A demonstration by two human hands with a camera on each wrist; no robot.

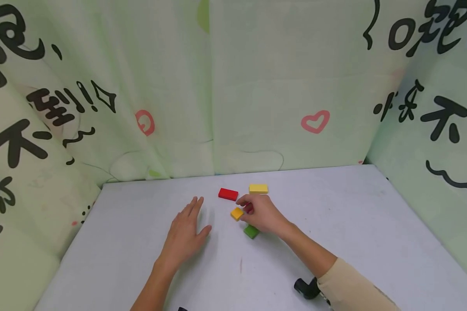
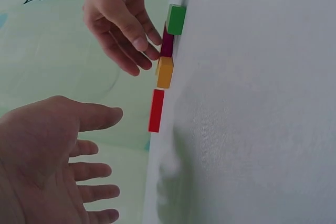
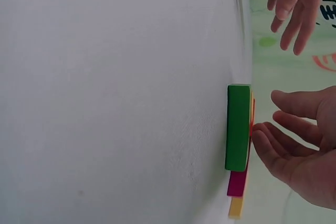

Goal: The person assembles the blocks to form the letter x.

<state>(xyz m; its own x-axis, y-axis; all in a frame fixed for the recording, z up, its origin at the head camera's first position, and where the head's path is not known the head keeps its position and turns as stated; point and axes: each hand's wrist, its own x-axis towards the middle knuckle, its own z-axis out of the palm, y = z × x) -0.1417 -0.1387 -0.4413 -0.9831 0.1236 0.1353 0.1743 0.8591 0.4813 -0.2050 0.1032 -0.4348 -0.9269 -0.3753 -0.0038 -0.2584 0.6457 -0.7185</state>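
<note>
My right hand [image 1: 262,212] hovers over the small blocks, its fingers loosely bent and apart, with nothing held between them. In the head view, an orange block [image 1: 237,214] lies by its fingertips and a green block [image 1: 251,231] sits just below the hand. A magenta block [image 2: 167,44] is partly covered by that hand in the head view; the left wrist view shows it between green and orange. Further off lie a red block [image 1: 228,194] and a yellow block [image 1: 258,188]. My left hand [image 1: 184,235], fingers extended, is held above the table left of the blocks, touching none.
A white table [image 1: 140,242] carries the blocks near its far edge. Pale green curtains [image 1: 257,86] with black lettering and pink hearts hang behind and at both sides. A black device [image 1: 307,288] shows beside the right sleeve.
</note>
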